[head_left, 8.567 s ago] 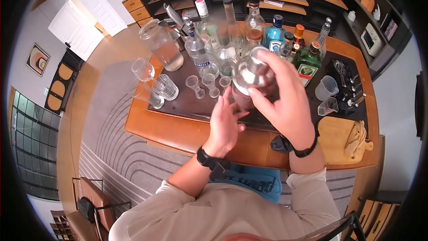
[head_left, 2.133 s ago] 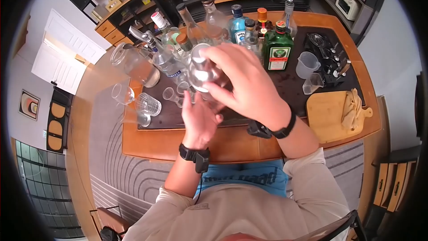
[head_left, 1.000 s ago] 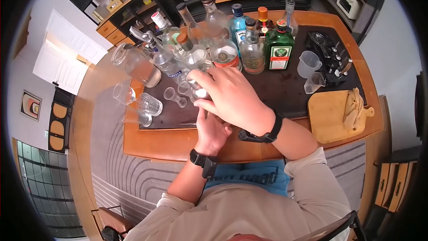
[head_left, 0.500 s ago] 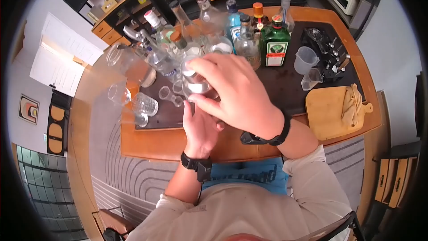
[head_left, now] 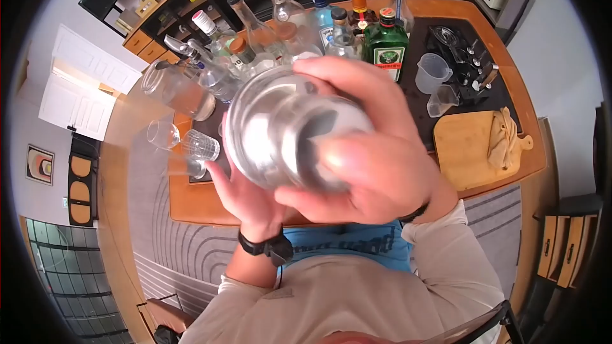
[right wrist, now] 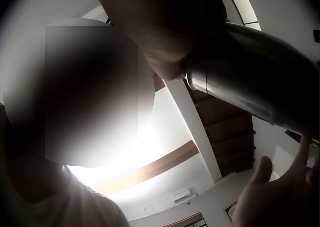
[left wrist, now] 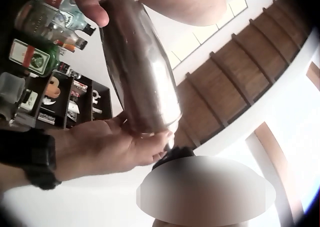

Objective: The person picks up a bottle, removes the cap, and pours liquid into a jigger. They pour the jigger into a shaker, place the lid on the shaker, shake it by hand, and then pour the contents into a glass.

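Note:
A shiny metal cocktail shaker (head_left: 261, 134) is held up over the table, its capped end tilted toward the head camera. My right hand (head_left: 376, 159) grips it around the cap and shoulder. In the left wrist view the right hand (left wrist: 115, 144) wraps the narrow end of the shaker (left wrist: 145, 72). My left hand (head_left: 245, 200) is at the far, wide end, thumb and fingers extended. The right wrist view shows the left hand (right wrist: 280, 192) with a finger reaching up to the base of the shaker (right wrist: 260, 82). The shaker hides part of the left hand.
Several liquor bottles, among them a green bottle (head_left: 387, 44), stand behind the shaker. A glass jar (head_left: 182, 92) and a cut-glass tumbler (head_left: 203, 145) are left. Plastic measuring cup (head_left: 433, 73), bar-tool stand (head_left: 468, 57) and wooden board (head_left: 462, 146) with a cloth (head_left: 502, 140) are right.
The shaker has swung up closer to the head camera and tipped over, moving with the right hand. The left hand has shifted left, its thumb spread. Earlier, both hands held it lower and more upright.

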A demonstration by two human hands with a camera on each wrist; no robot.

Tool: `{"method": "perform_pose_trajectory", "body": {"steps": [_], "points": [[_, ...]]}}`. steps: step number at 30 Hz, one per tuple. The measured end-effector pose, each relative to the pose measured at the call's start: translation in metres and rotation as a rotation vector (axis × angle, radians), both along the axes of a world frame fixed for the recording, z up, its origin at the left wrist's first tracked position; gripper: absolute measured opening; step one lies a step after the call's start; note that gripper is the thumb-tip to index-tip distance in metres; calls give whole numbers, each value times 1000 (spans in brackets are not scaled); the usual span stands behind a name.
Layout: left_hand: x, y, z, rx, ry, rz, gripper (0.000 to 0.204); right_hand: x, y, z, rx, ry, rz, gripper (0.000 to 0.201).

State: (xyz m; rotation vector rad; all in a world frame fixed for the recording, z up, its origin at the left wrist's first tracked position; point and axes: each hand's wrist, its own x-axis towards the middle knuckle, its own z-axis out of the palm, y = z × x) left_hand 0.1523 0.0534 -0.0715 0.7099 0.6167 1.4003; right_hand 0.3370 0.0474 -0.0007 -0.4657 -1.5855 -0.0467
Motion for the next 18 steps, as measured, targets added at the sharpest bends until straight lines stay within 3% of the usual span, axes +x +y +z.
{"method": "perform_pose_trajectory", "body": {"steps": [2, 3, 4, 7, 14, 16, 18], "points": [[-7, 12, 2, 10, -63, -14, 94, 1, 5, 5, -100, -90, -61, 57], [6, 16, 5, 18, 85, 18, 94, -9, 17, -2, -185, -164, -168, 57], [-5, 27, -19, -83, -63, -155, 93, -17, 33, -17, -203, -132, -146, 58], [6, 20, -29, -211, 60, -161, 90, -18, 42, -26, -308, -201, -173, 59], [-10, 26, -65, -329, -29, -343, 86, -23, 49, -37, -398, -290, -188, 59], [-16, 25, -75, -416, -120, -376, 76, -21, 46, -37, -462, -333, -191, 60], [-14, 11, -49, -158, -324, -412, 75, -20, 35, -22, -335, -257, -179, 60]]}}
